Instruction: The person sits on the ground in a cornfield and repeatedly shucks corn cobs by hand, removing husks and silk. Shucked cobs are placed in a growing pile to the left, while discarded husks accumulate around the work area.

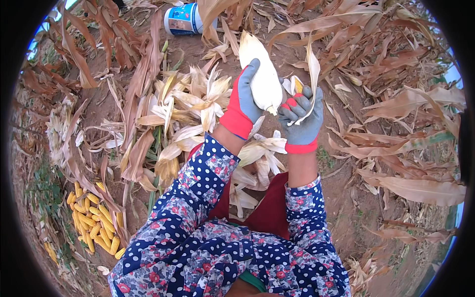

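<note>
My left hand [245,98], in a grey and red work glove, grips an ear of maize [261,74] wrapped in pale husk. Its stem end points down toward me, and no kernels show on it. Close to the right of that ear, my gloved right hand [302,115] has its fingers curled in. A dry strip of husk [314,68] runs through this hand, across the palm and up past the fingertips. Just beyond the curled fingers, yellow kernels [298,86] show between bits of white husk; whether that piece touches the hand I cannot tell.
Loose husks [200,98] lie heaped left of my hands, with more husks [259,156] between my legs. A pile of husked yellow cobs [94,219] is at lower left. A white and blue bucket [182,19] lies on its side ahead. Dry maize stalks [404,144] line the right.
</note>
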`<action>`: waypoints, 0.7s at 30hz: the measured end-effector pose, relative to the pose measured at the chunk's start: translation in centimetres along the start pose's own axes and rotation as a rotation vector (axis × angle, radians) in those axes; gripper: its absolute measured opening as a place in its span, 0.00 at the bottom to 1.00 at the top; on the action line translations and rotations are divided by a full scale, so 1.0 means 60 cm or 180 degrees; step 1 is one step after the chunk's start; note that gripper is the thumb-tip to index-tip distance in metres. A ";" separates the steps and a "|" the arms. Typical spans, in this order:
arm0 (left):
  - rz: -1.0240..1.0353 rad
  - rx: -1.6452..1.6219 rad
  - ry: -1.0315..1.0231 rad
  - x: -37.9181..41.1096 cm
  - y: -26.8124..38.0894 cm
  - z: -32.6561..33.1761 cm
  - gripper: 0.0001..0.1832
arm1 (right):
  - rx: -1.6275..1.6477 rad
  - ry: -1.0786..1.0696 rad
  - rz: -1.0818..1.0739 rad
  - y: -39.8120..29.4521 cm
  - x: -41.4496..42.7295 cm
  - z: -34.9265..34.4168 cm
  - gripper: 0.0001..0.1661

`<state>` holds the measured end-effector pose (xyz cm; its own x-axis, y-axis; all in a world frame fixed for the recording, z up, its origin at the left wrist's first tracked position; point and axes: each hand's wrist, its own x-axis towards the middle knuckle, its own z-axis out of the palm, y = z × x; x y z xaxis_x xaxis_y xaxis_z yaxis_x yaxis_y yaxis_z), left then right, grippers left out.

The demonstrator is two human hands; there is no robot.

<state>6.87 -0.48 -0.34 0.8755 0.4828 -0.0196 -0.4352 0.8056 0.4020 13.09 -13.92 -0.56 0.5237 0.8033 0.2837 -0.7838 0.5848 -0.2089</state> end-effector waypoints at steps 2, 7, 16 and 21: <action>0.0291 0.0195 0.0081 -0.006 0.006 0.013 0.24 | -0.1259 0.1642 -0.0590 -0.009 0.000 0.000 0.28; 0.0233 0.0474 -0.0139 -0.021 0.022 0.031 0.19 | -0.3136 0.1974 0.0527 -0.030 0.007 -0.074 0.32; 0.0634 0.2105 -0.0143 -0.043 0.014 0.052 0.34 | -0.3535 0.1367 -0.0153 -0.038 0.009 -0.054 0.31; -0.0439 0.1809 -0.0443 -0.063 -0.006 0.059 0.35 | -0.3032 0.0827 -0.0491 -0.038 0.002 -0.040 0.27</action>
<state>4.44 -3.79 2.82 0.9519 0.3065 -0.0018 -0.1688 0.5292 0.8315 15.75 -14.87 -2.31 0.7431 0.6442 0.1813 -0.1662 0.4400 -0.8825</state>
